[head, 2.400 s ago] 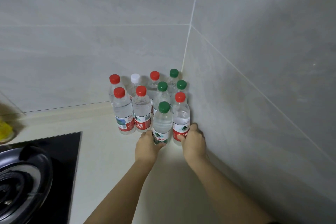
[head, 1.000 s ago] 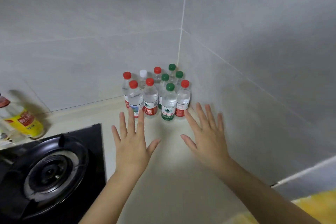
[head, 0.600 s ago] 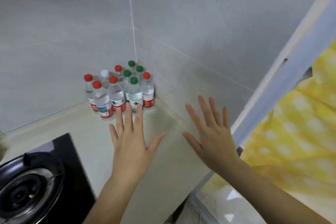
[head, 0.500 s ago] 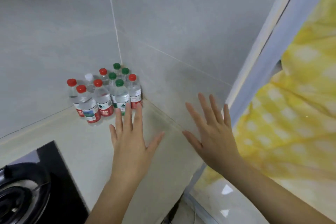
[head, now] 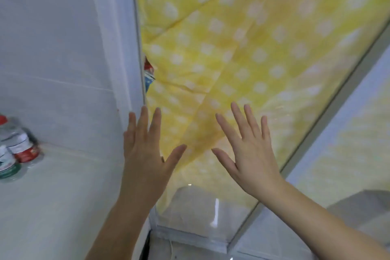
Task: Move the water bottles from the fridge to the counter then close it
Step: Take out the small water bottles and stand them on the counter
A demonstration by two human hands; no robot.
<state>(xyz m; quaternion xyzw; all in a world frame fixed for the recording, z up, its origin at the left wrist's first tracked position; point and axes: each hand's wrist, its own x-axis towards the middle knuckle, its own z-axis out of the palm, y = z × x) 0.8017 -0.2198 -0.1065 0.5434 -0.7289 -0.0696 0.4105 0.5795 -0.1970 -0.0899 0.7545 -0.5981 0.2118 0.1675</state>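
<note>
Both hands are raised in front of the camera with their backs toward it. The left hand (head: 145,154) has its fingers straight and slightly apart, the thumb angled out to the right, and nothing in its grasp. The right hand (head: 251,154) is spread the same way, with the thumb angled out to the left, and it also holds nothing. The two thumbs point toward each other with a gap between them. The water bottles (head: 14,148) stand on the pale counter (head: 52,207) at the far left edge of the view, close to the tiled wall (head: 63,59) and well apart from both hands. Two bottles are visible: one with a red cap and a red label band, and just in front of it one with a green label, cut off by the picture edge. A white vertical frame (head: 124,48) borders the wall on its right. The left fingertips overlap the frame's lower part in the view, and contact cannot be determined. To the right of the frame hangs a yellow cloth with white dots (head: 253,38), which fills the area behind both hands. A small red and blue item (head: 148,74) shows at the cloth's left edge, beside the frame; its type cannot be determined. A grey diagonal bar (head: 327,116) crosses the right side of the view.
</note>
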